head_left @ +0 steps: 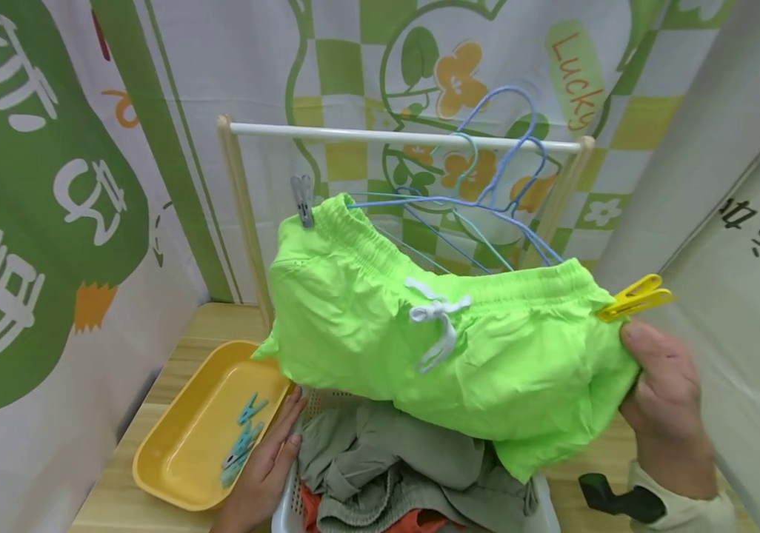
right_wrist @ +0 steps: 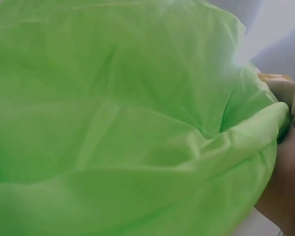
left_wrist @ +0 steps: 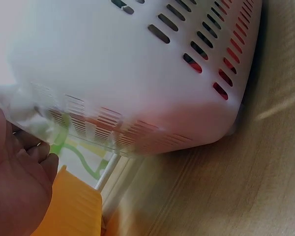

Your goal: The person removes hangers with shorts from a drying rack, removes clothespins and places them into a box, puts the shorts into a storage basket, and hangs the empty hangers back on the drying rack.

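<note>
Bright green shorts [head_left: 447,333] with a white drawstring are clipped to a blue hanger [head_left: 447,200]. A grey clothespin [head_left: 303,201] sits at the left end of the waistband and a yellow clothespin [head_left: 636,297] at the right end. My right hand [head_left: 667,392] pinches the shorts' right side just below the yellow clothespin, thumb in front. In the right wrist view, the green cloth [right_wrist: 137,123] bunches into folds at that hand. My left hand [head_left: 273,455] lies with extended fingers along the left side of the white laundry basket [head_left: 284,511], beside the yellow tray [head_left: 153,444].
Grey-green clothes [head_left: 407,466] and something red fill the basket. Several teal clothespins [head_left: 241,448] lie in the tray. Behind the shorts stands a rack with a white rail [head_left: 353,133], near which other hangers show. Printed curtains [head_left: 187,74] enclose the wooden tabletop [head_left: 203,326].
</note>
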{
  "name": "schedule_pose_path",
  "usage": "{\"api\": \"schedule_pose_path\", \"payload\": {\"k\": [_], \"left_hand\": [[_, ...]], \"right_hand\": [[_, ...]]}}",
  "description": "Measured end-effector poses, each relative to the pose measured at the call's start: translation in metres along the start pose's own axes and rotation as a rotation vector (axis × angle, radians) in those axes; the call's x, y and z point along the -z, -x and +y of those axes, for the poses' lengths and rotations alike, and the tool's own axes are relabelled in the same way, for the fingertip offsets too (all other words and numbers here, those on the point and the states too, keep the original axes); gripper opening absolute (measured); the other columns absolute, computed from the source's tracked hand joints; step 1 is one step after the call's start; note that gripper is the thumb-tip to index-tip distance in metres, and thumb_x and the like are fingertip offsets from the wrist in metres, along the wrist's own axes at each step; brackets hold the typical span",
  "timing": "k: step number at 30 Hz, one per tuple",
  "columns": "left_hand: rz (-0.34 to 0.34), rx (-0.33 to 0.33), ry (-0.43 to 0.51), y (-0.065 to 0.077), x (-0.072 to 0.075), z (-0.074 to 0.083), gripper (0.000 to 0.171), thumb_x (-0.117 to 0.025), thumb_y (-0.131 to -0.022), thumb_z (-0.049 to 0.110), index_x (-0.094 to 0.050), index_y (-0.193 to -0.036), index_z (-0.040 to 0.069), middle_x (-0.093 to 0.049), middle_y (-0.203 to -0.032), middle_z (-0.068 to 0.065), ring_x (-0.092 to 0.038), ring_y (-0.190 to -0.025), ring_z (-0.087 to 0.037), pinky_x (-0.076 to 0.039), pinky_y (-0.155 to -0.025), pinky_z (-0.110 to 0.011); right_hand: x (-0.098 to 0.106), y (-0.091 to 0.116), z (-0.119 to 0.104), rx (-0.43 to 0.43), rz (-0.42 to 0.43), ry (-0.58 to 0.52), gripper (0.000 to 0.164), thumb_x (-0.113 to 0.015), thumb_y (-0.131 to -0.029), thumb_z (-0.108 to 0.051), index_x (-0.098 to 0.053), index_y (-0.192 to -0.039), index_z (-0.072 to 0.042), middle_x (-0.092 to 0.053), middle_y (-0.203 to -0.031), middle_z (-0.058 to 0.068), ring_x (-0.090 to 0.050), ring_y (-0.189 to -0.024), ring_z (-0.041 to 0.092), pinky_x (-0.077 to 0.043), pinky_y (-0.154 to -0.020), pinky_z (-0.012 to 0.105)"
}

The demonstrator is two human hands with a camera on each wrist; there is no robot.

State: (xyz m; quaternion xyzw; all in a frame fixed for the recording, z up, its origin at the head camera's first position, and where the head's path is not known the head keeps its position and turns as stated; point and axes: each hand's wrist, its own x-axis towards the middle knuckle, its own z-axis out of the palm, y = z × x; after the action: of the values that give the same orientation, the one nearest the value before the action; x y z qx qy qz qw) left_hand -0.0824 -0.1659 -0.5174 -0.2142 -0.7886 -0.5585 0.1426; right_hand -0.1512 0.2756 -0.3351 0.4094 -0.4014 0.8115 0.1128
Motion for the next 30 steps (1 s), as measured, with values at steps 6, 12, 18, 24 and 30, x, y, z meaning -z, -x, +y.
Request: {"api": "schedule_pose_path", "payload": {"k": [6,12,18,24,30], "left_hand": [[-0.030,0.045,0.013,0.000,0.000,-0.003,0.052,-0.042,-0.110,0.002,-0.031,-0.161,0.005,-0.017,-0.169,-0.016,-0.012,-0.153,-0.038,-0.011,-0.119,-0.016],[-0.033,0.042,-0.006,0.000,0.001,-0.002,0.053,-0.044,-0.110,0.002,-0.030,-0.161,0.006,-0.017,-0.169,-0.014,-0.013,-0.152,-0.041,-0.011,-0.120,-0.018],[0.016,0.074,0.023,-0.001,0.002,0.002,0.056,-0.048,-0.109,0.003,-0.029,-0.161,0.005,-0.022,-0.166,-0.016,-0.017,-0.152,-0.036,-0.015,-0.117,-0.015],[0.093,0.098,0.090,-0.007,0.007,0.009,0.061,-0.040,-0.111,0.002,-0.015,-0.166,0.012,-0.017,-0.168,-0.016,-0.020,-0.151,-0.011,-0.020,-0.115,-0.014],[0.141,0.002,0.177,-0.019,0.017,0.022,0.060,-0.034,-0.109,-0.007,-0.018,-0.164,0.007,-0.020,-0.168,-0.013,-0.021,-0.153,-0.019,-0.024,-0.117,-0.020]], "right_hand": [[0.023,0.014,0.019,-0.125,-0.097,0.030,0.052,-0.008,-0.105,0.012,-0.059,-0.110,0.021,-0.068,-0.102,0.020,-0.071,-0.092,0.023,-0.060,-0.078,0.030],[0.040,0.030,0.032,-0.181,-0.158,-0.004,0.054,-0.006,-0.105,0.013,-0.060,-0.104,0.018,-0.067,-0.099,0.015,-0.070,-0.088,0.020,-0.059,-0.075,0.028],[0.055,0.043,0.038,-0.274,-0.247,-0.029,0.054,-0.002,-0.104,0.012,-0.055,-0.097,0.015,-0.067,-0.099,0.013,-0.070,-0.088,0.018,-0.059,-0.073,0.026],[0.065,0.054,0.042,-0.351,-0.332,-0.011,0.053,-0.002,-0.102,0.015,-0.055,-0.096,0.015,-0.068,-0.098,0.010,-0.070,-0.087,0.014,-0.059,-0.073,0.025],[0.069,0.061,0.044,-0.365,-0.389,-0.031,0.052,-0.002,-0.101,0.016,-0.055,-0.099,0.016,-0.069,-0.102,0.011,-0.071,-0.091,0.016,-0.059,-0.076,0.026]]}}
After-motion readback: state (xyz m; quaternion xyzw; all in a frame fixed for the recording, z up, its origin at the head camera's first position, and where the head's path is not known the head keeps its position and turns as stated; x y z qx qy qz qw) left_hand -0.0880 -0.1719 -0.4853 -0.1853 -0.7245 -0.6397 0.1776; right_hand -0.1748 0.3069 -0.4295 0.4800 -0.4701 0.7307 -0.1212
